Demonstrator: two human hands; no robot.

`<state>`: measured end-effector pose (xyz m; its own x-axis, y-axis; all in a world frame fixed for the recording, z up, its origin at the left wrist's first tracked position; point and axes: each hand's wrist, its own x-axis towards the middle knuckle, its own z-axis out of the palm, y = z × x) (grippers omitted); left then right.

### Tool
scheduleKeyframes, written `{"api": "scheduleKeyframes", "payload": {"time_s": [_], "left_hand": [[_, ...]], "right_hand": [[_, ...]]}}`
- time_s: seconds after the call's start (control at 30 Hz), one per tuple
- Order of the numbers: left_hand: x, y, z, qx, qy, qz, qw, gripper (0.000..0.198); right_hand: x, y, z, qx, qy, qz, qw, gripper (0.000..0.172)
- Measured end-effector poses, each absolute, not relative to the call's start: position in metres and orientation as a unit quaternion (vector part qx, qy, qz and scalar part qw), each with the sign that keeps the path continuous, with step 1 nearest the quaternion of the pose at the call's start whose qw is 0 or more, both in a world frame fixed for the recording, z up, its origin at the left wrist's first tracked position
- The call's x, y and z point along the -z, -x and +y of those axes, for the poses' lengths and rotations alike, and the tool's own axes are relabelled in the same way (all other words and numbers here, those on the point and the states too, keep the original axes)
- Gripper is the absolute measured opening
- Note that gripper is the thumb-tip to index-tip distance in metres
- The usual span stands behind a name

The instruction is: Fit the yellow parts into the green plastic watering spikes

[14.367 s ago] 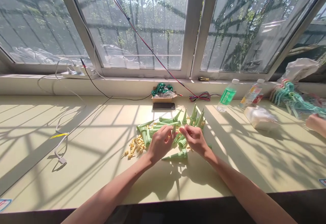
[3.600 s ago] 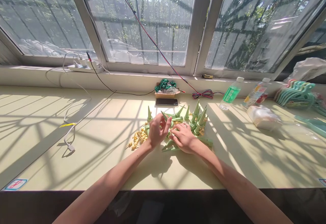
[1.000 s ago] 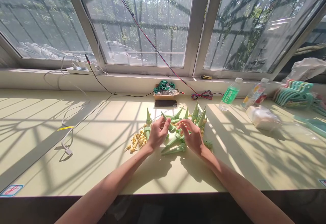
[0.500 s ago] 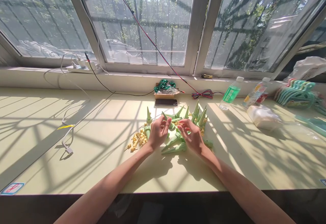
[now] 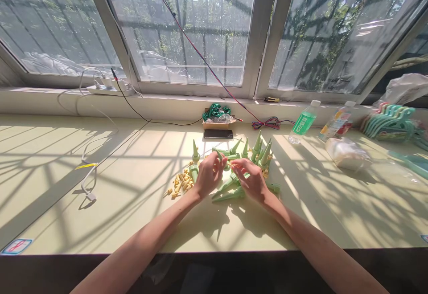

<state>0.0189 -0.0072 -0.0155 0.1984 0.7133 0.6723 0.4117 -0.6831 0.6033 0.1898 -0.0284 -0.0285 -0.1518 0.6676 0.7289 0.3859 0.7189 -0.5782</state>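
Note:
My left hand (image 5: 207, 176) is closed round a green cone spike (image 5: 221, 158), holding it up over the pile. My right hand (image 5: 251, 179) pinches a small yellow piece (image 5: 232, 164) right beside that spike's end. Under and behind both hands lies a heap of green cone spikes (image 5: 259, 151), some upright, some lying flat (image 5: 227, 194). Left of my left hand several small yellow pieces (image 5: 180, 181) are scattered on the pale green table (image 5: 133, 205).
A black phone (image 5: 218, 134) and a cardboard box of green items (image 5: 216, 116) lie behind the pile. Two bottles (image 5: 302, 122), a clear bag (image 5: 346, 153) and stacked teal hangers (image 5: 388, 122) are at the right. Cables (image 5: 90, 169) trail at the left.
My hands have drawn closer together, bringing the yellow piece in my right fingers up to the spike held in my left. The pile has not shifted.

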Motion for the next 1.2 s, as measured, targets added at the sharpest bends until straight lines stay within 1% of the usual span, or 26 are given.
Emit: {"api": "scheduleKeyframes", "payload": {"time_s": [0.3,0.57,0.8,1.2], "left_hand": [[0.0158,-0.0193,-0.0066,-0.518,-0.759,0.368,0.142,0.026],[0.0162,-0.0205,-0.0067,-0.506,-0.77,0.369,0.122,0.025],[0.017,-0.0205,-0.0066,-0.495,-0.78,0.368,0.105,0.025],[0.0166,-0.0201,-0.0059,-0.491,-0.795,0.346,0.089,0.023]], "right_hand": [[0.0267,-0.1892,-0.0309,-0.137,0.346,-0.754,0.541,0.014],[0.0296,-0.189,-0.0291,-0.11,0.351,-0.753,0.546,0.014],[0.0302,-0.1884,-0.0308,-0.15,0.354,-0.742,0.55,0.012],[0.0312,-0.1884,-0.0312,-0.172,0.366,-0.733,0.546,0.013]]}}
